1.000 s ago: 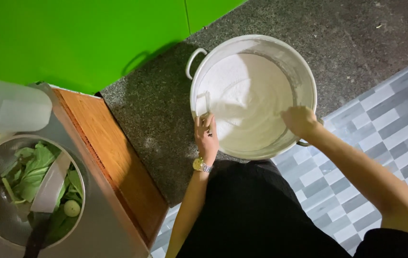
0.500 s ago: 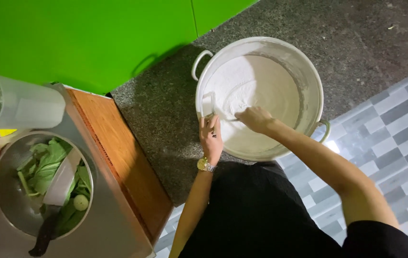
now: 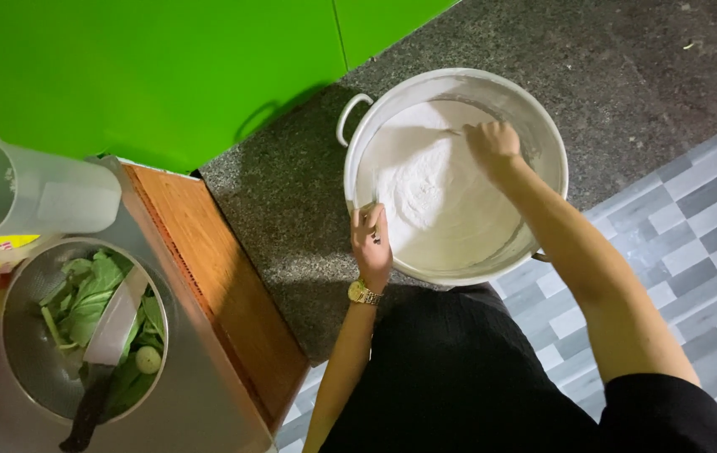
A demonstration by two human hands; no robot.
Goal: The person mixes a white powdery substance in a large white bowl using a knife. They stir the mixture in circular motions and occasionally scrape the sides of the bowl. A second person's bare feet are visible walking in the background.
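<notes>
— What does the frame show?

— A person stands over a large round metal pot with loop handles (image 3: 543,159) set on a dark speckled stone floor (image 3: 627,59), in front of a bright green wall (image 3: 123,67). The pot is filled with white flour-like powder (image 3: 434,193).

— Where are the hands?

— The left hand (image 3: 371,243), a gold wristwatch (image 3: 362,292) at its wrist, is at the pot's near rim, fingers curled together and clamped over the edge. The right hand (image 3: 492,144) is down in the powder at the far side of the pot, fingers drawn together into a loose fist; whether they hold any powder cannot be told.

— What has changed in the last second?

— The right hand has travelled: a second ago it rested at the pot's right rim, half a second ago it was over the middle, and now it is pressed in near the far wall. The left hand has stayed gripping the near edge throughout. The powder's surface looks more furrowed than it did, so the work reads as hand-mixing or levelling that is well under way, with the left hand steadying the pot.

— And off to the side?

— A steel counter (image 3: 207,411) edged in wood carries a metal bowl of green leafy vegetables (image 3: 81,302) with a black-handled cleaver (image 3: 102,352) lying across it, and a translucent plastic jug (image 3: 31,189) just beside the bowl.
</notes>
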